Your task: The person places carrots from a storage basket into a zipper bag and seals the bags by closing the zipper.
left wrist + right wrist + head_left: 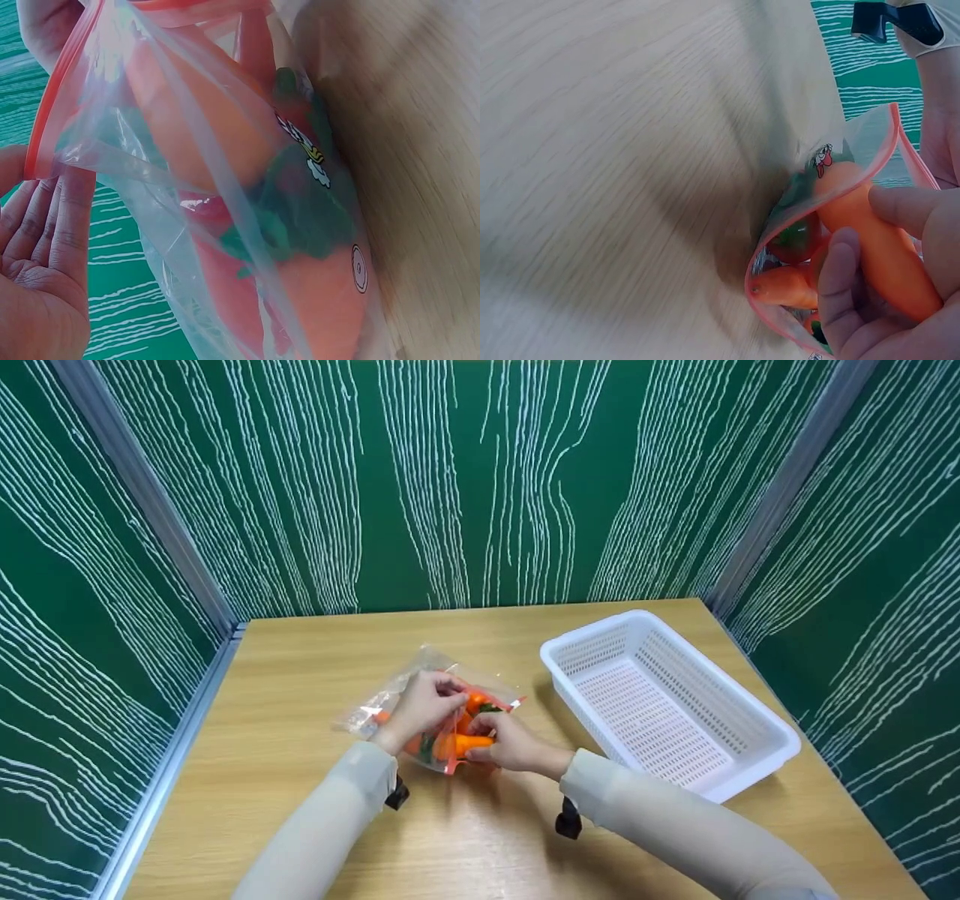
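Note:
A clear zip bag (401, 679) with a red zip edge lies on the table, holding several orange, red and green toy-like vegetables. My left hand (426, 706) pinches the red edge of its mouth between thumb and fingers, also seen in the left wrist view (49, 247). At the opening, my right hand (517, 744) grips a smooth orange carrot (889, 251), thumb on one side and fingers on the other. Inside, a red tomato-like piece (796, 238) with a green top and a smaller orange tapered piece (784, 287) show beside it.
To the right of the bag stands a white perforated plastic basket (652, 712), bare inside. The wooden table (300, 675) is bounded by green panels (495, 547) with white wavy lines at the back and sides.

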{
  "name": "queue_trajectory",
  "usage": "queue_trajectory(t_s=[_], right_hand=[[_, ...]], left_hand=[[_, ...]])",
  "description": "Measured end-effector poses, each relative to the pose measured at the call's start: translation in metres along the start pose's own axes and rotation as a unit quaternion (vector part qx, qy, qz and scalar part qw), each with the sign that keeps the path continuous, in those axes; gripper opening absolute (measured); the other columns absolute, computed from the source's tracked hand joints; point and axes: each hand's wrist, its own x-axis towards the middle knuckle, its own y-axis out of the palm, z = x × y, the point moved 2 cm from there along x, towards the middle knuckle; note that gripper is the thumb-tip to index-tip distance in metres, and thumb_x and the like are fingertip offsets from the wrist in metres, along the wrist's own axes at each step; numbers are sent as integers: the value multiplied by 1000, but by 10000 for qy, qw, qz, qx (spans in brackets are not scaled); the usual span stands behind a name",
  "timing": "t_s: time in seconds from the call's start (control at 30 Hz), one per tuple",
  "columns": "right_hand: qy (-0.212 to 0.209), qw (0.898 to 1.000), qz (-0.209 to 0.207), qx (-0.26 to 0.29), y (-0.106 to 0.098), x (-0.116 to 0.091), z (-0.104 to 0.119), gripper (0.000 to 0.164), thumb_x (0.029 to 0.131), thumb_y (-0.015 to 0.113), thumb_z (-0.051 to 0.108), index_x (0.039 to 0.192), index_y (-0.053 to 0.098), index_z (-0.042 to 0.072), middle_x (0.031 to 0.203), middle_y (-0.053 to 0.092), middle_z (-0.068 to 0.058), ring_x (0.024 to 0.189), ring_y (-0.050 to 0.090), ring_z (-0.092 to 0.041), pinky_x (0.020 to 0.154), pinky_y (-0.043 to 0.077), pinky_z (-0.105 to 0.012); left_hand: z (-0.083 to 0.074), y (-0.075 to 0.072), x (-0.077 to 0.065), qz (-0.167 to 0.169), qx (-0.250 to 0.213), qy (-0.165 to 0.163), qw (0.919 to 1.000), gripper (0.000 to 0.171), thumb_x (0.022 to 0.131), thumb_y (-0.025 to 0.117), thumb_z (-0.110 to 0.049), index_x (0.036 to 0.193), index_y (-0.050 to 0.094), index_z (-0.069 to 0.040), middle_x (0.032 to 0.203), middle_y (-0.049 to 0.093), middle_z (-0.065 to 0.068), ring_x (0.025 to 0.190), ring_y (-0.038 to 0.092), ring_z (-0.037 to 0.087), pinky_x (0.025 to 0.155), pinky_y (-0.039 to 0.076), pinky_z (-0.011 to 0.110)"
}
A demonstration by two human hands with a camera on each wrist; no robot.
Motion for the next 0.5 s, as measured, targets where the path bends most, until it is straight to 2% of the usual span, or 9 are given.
queue_trajectory(t_s=[0.17,0.33,0.5], right_hand=[[149,9997,140,121,0,1,-2,17,100,78,12,115,74,5,108,73,-5,84,62,-17,73,55,-24],[491,9977,217,422,-2,-4,-1,30,97,79,9,126,72,8,118,73,-6,84,65,-20,73,60,-28],[545,9981,91,276,-6,-11,1,41,90,82,2,129,72,7,127,73,-7,101,65,-24,94,62,-41]], left_hand=[[-1,0,-1,3,10,108,9999,14,104,73,-16,114,83,-11,108,76,4,94,65,22,89,62,30],[0,-1,-1,-18,26,47,10000,13,104,74,-16,114,83,-14,110,76,3,97,66,23,94,63,33],[-1,-2,-2,-45,22,-64,10000,14,104,75,-16,114,83,-16,111,75,4,98,66,24,95,64,35]])
